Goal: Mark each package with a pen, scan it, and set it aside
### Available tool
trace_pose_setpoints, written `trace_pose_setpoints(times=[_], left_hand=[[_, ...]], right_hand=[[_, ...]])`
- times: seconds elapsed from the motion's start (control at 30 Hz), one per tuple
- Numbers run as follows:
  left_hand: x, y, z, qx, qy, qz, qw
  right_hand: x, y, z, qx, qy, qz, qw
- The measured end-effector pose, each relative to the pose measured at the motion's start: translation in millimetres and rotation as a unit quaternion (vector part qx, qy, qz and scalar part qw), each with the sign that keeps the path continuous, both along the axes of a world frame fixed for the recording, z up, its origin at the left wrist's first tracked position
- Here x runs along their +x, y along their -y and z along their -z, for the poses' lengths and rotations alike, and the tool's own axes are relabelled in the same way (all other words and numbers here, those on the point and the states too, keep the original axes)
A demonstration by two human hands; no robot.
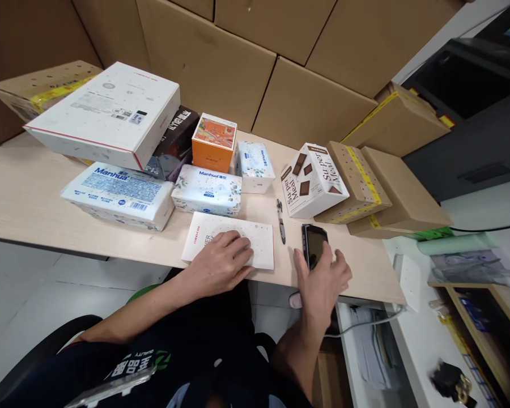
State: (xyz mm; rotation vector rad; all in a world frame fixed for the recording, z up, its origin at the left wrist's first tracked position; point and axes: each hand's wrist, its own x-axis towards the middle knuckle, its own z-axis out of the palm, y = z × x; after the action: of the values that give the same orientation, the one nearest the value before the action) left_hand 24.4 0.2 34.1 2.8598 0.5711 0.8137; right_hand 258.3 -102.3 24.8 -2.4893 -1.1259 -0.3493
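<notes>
My left hand (224, 260) rests on top of a flat white box (261, 241) with small printed dots and red lettering. Its fingers lie loosely bent on the lid without gripping it. To the right, my right hand (323, 277) hovers at the near end of a black handheld device (314, 241) with a dark screen. Thumb and fingers are spread around the device's near end, and I cannot tell whether they touch it. Between the white box and the device lies a pen (281, 221) with a clear barrel.
Manhua tissue packs (119, 192) stand behind my left hand, with an orange box (215, 144) and a large white box (110, 113) further back. A Super Meal box (314, 181) and taped cartons (359, 181) line the right. Stacked cardboard boxes (221, 62) wall off the back.
</notes>
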Motion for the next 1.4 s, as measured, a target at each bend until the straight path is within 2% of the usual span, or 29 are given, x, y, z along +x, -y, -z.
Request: trace_pose_setpoints(times=[0.07,0.17,0.3,0.47,0.6,0.7,0.83,0.93,1.1,1.4], left_hand=[[0,0,0.7,0.006,-0.001,0.0,1.0],[1,-1,1.4,0.015,0.001,0.0,1.0],[1,1,1.6,0.02,0.005,-0.003,1.0],[1,4,3.1,0.028,0.013,-0.026,0.999],[0,4,4.0,-0.002,0.034,-0.009,0.999],[-2,3,3.6,-0.044,0.092,-0.005,0.995],[-3,3,2.5,-0.103,0.185,-0.019,0.977],[-4,3,2.3,-0.125,0.217,-0.032,0.967],[-1,4,2.3,-0.097,0.193,-0.074,0.974],[2,8,4.9,-0.049,0.167,-0.126,0.977]], right_hand=[[8,19,4.9,-0.04,-0.026,0.026,0.998],[17,33,14.7,-0.063,-0.08,0.004,0.995],[20,30,26.8,0.01,-0.084,-0.031,0.996],[7,24,35.1,0.09,-0.087,-0.052,0.991],[-16,24,32.7,0.173,-0.084,-0.102,0.976],[-40,24,25.1,0.207,-0.096,-0.145,0.963],[-69,19,16.2,0.204,-0.099,-0.206,0.952],[-85,13,15.2,0.197,-0.093,-0.23,0.948],[-97,5,17.1,0.172,-0.112,-0.215,0.955],[-99,5,17.4,0.161,-0.108,-0.209,0.958]])
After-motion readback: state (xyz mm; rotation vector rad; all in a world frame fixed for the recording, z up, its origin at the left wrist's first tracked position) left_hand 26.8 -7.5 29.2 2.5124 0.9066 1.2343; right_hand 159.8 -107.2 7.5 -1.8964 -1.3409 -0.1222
